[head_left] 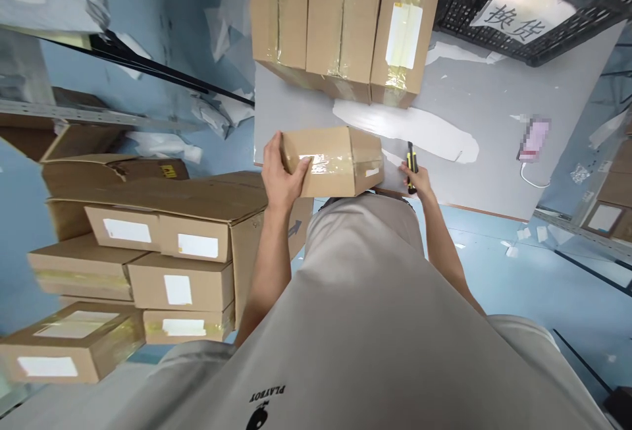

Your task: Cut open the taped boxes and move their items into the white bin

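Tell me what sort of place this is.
Probably a parcel-handling or warehouse workspace: labelled cardboard boxes stacked at left, a black crate, and a utility knife in the right hand.

Both bare arms (269, 272) reach forward, left fingers (270, 153) bent opposite the thumb (301, 170), right fingers (420, 178) curled in

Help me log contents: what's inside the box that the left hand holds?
No contents show: the box looks closed on its visible faces, with clear tape along one. Whatever may be inside is covered.

Cartons (340, 22) obstruct ahead, room right of knife (411, 165)
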Demonstrator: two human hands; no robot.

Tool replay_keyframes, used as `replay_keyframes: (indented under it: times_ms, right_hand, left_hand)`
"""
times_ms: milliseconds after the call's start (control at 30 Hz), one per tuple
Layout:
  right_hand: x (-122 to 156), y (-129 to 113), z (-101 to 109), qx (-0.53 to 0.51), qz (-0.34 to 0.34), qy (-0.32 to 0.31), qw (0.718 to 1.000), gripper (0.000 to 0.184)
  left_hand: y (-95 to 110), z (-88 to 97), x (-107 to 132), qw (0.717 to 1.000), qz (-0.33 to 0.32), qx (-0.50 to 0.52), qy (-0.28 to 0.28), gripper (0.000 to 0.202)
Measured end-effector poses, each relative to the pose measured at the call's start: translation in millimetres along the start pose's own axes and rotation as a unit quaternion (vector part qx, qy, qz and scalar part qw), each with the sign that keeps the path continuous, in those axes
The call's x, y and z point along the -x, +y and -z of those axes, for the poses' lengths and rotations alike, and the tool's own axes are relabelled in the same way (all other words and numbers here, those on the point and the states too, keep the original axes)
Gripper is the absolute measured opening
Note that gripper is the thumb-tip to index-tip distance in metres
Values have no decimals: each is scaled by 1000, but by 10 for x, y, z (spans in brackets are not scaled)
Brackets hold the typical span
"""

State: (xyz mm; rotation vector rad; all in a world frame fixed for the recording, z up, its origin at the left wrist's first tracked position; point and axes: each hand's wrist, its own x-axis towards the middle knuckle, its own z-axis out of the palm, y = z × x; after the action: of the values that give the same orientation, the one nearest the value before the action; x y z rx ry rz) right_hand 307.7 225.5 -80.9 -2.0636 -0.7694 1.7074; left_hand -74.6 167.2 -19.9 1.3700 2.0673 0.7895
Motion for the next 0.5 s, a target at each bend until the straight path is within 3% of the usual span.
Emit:
replay_keyframes:
  times_ms: [67,133,200,267,367,500]
  right_hand:
    - [-28,-78,-333,-35,-21,-43,998,31]
    - [8,-150,-532,-51,-20,-85,995,26]
    - [95,-209,-569,-37,5,-95,995,28]
    - [212,-253,-461,-10,40,-58,997,35]
    - [403,-297,-161,23,85,37,995,41]
    - [619,-353,150,93,119,149,977,32]
  left_hand:
    - [-168,148,26,999,23,-13,35,119]
    - [-281,254,70,997,38,-20,61,119]
    - [-328,280,102,997,41,-16,66,111]
    - [-331,192,87,998,38,2,55,102]
    - [-331,-183,-48,998,33,57,12,94]
    - [-392,-906,-315,979,37,176,-101,89]
